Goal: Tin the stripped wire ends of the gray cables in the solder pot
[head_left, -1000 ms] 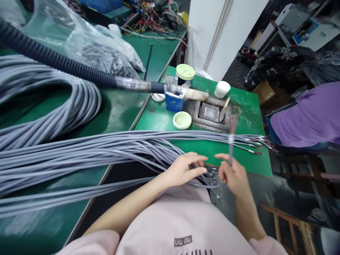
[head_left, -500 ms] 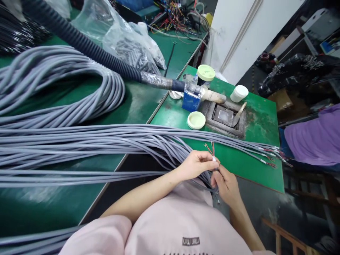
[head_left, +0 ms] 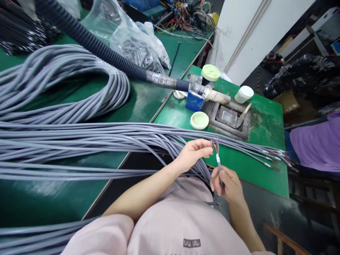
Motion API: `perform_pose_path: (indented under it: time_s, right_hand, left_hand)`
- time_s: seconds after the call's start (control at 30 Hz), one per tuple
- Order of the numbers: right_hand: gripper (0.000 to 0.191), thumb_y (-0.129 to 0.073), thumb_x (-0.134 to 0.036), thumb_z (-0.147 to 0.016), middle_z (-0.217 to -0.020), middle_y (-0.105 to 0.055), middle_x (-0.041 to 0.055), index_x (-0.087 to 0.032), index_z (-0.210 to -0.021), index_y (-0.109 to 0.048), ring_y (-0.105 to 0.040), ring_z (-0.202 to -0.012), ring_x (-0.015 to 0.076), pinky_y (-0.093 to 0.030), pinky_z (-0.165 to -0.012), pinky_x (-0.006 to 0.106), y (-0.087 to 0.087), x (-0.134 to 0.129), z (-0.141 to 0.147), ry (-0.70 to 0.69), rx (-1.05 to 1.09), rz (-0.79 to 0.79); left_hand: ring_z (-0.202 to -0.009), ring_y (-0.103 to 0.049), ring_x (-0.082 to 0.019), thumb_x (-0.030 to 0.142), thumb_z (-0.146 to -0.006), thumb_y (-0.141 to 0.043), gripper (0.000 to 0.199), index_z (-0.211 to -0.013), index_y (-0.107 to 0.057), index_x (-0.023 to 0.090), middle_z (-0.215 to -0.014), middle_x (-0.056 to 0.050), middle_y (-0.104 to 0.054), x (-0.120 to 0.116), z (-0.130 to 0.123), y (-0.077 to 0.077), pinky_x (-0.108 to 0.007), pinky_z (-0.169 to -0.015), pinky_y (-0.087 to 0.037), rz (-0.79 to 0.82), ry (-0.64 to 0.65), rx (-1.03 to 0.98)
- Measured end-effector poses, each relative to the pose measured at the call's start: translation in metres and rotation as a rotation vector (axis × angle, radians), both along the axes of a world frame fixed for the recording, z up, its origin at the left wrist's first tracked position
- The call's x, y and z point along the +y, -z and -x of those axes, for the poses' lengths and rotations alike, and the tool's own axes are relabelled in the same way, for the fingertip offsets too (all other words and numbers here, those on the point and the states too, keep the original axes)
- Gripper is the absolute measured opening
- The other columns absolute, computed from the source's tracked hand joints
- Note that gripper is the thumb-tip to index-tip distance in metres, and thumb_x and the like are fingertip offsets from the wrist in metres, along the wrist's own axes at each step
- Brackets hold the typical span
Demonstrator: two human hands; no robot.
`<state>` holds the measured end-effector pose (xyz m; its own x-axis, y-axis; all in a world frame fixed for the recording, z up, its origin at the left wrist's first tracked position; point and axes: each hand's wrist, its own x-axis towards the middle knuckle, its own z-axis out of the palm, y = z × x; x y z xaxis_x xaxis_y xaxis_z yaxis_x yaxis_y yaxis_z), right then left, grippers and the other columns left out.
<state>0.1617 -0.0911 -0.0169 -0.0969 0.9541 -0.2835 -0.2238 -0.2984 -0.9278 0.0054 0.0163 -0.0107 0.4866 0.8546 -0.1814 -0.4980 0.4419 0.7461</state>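
My right hand (head_left: pixel 227 182) is closed round a grey cable (head_left: pixel 219 165), which points upward from its fingers. A white band (head_left: pixel 218 158) sits at the end of the cable's jacket, and thin red and dark wires (head_left: pixel 216 146) fan out above it. My left hand (head_left: pixel 196 153) is at the left side of these wires, with thumb and fingers pinched on some of them at the tips. Many more grey cables (head_left: pixel 106 136) run across from the left, passing behind my hands. Several stripped cable ends (head_left: pixel 273 164) with white bands lie on the green table to the right.
A blue-black hose (head_left: pixel 106 53) reaches over to a blue box (head_left: pixel 194 101). Near it are a solder pot (head_left: pixel 228 116), a tool lying across it (head_left: pixel 243 116), a pale green lid (head_left: pixel 199 120) and a white cup (head_left: pixel 243 94). A person's purple sleeve (head_left: pixel 316 141) shows at right.
My left hand has shifted from the cable's white band up to the wires. My right hand has stayed on the cable, and the banded end now stands in plain view.
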Motion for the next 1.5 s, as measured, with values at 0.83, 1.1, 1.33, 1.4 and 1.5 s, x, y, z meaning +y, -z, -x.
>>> perform_pose_path:
  time_s: [0.83, 1.1, 1.33, 1.4, 1.5]
  right_hand:
    - [0.035, -0.05, -0.046, -0.095, -0.038, -0.047, -0.0047, -0.016, -0.081, -0.062, -0.044, -0.038, 0.012, -0.038, -0.047, 0.026, 0.001, -0.006, 0.007, 0.008, 0.03, -0.075]
    - [0.036, -0.05, -0.047, -0.095, -0.039, -0.047, -0.0043, -0.016, -0.08, -0.062, -0.047, -0.04, 0.013, -0.037, -0.047, 0.026, -0.001, -0.002, 0.009, -0.032, 0.015, -0.08]
    - [0.037, -0.051, -0.049, -0.094, -0.039, -0.047, -0.004, -0.016, -0.079, -0.061, -0.047, -0.04, 0.0133, -0.037, -0.046, 0.026, -0.003, 0.0, 0.009, -0.055, -0.009, -0.079]
    - [0.037, -0.051, -0.049, -0.094, -0.039, -0.047, -0.0042, -0.016, -0.079, -0.061, -0.046, -0.04, 0.013, -0.036, -0.046, 0.026, -0.001, 0.0, 0.008, -0.057, -0.009, -0.073]
    - [0.038, -0.05, -0.049, -0.095, -0.04, -0.048, -0.0043, -0.016, -0.079, -0.061, -0.046, -0.039, 0.0123, -0.036, -0.046, 0.026, 0.002, 0.001, 0.007, -0.057, -0.004, -0.069]
  left_hand:
    - [-0.062, -0.062, -0.012, 0.04, -0.076, -0.074, 0.026, -0.086, -0.071, 0.017, -0.071, -0.003, -0.069, -0.016, -0.007, 0.013, -0.024, -0.061, -0.05, -0.126, -0.23, 0.108]
    - [-0.059, -0.061, -0.01, 0.036, -0.069, -0.082, 0.027, -0.081, -0.07, 0.015, -0.074, -0.003, -0.07, -0.009, -0.005, 0.013, -0.023, -0.061, -0.052, -0.07, -0.096, -0.057]
    - [-0.066, -0.062, -0.011, 0.032, -0.071, -0.082, 0.022, -0.08, -0.071, 0.016, -0.077, -0.003, -0.068, -0.004, -0.002, 0.012, -0.023, -0.062, -0.051, -0.213, -0.081, -0.069]
    - [-0.067, -0.061, -0.011, 0.031, -0.07, -0.082, 0.021, -0.079, -0.071, 0.016, -0.076, -0.004, -0.068, -0.002, -0.001, 0.011, -0.024, -0.063, -0.051, -0.265, -0.095, -0.068]
    - [-0.069, -0.062, -0.012, 0.031, -0.071, -0.081, 0.02, -0.078, -0.07, 0.016, -0.076, -0.004, -0.067, 0.001, 0.0, 0.012, -0.025, -0.065, -0.051, -0.337, -0.122, -0.064]
